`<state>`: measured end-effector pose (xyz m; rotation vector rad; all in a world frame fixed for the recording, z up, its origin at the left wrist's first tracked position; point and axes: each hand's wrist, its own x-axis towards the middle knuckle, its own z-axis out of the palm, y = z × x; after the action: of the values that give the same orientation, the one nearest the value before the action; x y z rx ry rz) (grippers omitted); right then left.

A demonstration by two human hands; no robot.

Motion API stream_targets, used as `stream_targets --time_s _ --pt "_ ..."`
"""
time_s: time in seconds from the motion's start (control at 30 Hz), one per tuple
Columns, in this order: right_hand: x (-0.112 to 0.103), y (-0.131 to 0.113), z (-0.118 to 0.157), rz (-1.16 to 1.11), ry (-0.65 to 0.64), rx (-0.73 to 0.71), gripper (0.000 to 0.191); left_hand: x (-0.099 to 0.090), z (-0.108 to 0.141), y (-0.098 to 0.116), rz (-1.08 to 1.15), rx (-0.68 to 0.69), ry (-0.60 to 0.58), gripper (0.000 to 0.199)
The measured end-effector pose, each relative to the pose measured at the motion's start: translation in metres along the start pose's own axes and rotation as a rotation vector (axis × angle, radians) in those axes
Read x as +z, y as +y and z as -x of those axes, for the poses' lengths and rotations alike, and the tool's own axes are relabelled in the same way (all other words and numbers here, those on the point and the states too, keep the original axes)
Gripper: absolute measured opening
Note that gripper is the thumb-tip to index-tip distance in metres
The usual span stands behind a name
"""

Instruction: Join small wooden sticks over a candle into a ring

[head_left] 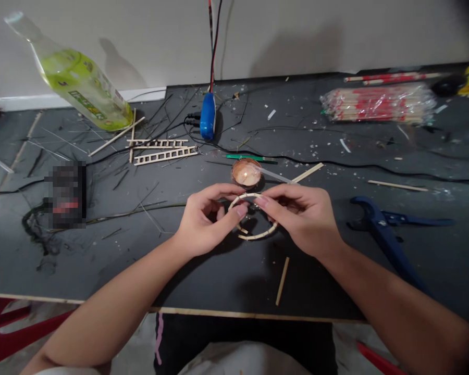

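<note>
From the head view, the left hand [207, 221] and right hand [299, 219] hover over the middle of the black bench [226, 281]. Their fingers are curled nearly closed, pinching opposite sides of a pale thin wooden-strip ring [256, 237], apparently to keep its curve steady. The ring sits just in front of a lit candle in a brown shell cup [246, 174]. A blue-handled pipe cutter [383, 234] lies to the right; small wooden stick ladders [164, 156] lie upper left.

Head-worn camera faces forward and down, close above hands [209, 219]
</note>
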<state>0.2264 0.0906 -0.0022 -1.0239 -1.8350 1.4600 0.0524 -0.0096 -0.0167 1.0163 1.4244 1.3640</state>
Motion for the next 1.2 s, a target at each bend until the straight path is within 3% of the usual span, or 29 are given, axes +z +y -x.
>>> stream_targets --time_s 0.27,0.77,1.07,1.2 --pt "0.0 -0.0014 0.0002 -0.02 0.018 0.01 0.008 -0.0042 0.0007 -0.0033 0.032 0.003 -0.071 0.032" --pt "-0.0053 0.0052 -0.0011 -0.097 0.079 0.027 0.014 -0.0002 -0.0025 -0.0068 0.094 0.092 0.01 0.016" --pt "-0.0062 0.0065 -0.0013 -0.09 0.08 0.01 0.014 0.0027 -0.0024 -0.0017 0.135 -0.075 0.006 0.022" --pt "-0.0067 0.007 -0.0011 -0.087 0.088 0.005 0.016 0.0016 -0.0026 0.0 0.124 -0.084 -0.002 0.024"
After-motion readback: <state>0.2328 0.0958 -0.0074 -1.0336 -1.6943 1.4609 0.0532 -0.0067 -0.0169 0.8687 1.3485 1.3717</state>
